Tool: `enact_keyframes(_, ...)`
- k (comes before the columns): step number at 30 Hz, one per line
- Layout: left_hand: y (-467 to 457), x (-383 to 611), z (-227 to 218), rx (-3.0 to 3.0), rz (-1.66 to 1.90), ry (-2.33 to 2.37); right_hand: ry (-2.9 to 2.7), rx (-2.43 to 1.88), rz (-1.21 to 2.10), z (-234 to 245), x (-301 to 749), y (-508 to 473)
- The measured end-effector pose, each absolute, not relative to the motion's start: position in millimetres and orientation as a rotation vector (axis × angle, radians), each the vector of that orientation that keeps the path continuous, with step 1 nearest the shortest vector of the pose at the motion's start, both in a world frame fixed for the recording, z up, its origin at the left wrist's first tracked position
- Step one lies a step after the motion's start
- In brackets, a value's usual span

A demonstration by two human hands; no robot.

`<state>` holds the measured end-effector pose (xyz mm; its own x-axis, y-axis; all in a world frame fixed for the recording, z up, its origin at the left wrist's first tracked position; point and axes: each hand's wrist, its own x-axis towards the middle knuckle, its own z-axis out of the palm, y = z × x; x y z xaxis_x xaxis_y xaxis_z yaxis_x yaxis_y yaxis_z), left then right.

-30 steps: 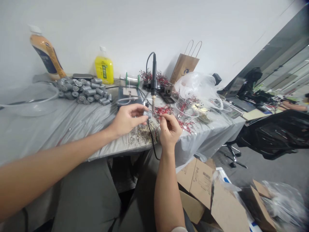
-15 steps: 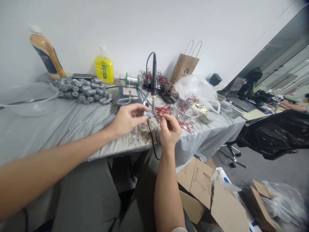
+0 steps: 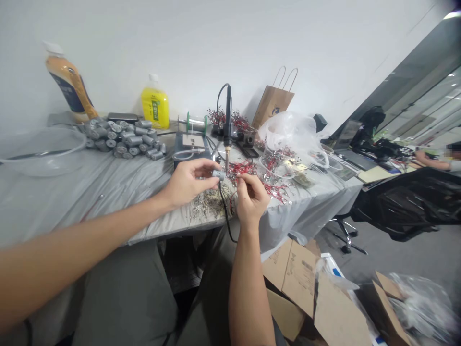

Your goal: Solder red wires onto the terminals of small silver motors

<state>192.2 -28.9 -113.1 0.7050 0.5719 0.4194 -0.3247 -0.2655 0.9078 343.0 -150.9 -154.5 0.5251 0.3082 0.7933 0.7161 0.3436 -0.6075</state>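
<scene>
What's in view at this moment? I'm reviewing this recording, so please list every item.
grey metal cylinders: many, grey, heaped at the table's back left
clear plastic bowl: one, clear, table's far left
squeeze bottle: one, orange, by the wall
yellow bottle: one, yellow, by the wall
solder spool: one, silver with green flanges, back of the table
soldering iron: one, black, upright at centre back
red-wired parts: many, red, scattered near the hands
paper bag: one, brown, by the wall
plastic bag: one, clear, before the paper bag
cardboard box: one, brown, on the floor
office chair: one, black, at right
co-worker's arm: one, far right background
small grey cylinder: one, grey, black cable attached, in the left hand
left hand: holds the cylinder
right hand: fingers pinched beside it
</scene>
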Motion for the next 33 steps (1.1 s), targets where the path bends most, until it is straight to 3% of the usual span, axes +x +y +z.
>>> enact_keyframes(33, -28.8, 190.9, -111.4, 1.642, 0.866, 0.211, -1.049, -1.243, -0.358, -155.1, 343.7, -151.0)
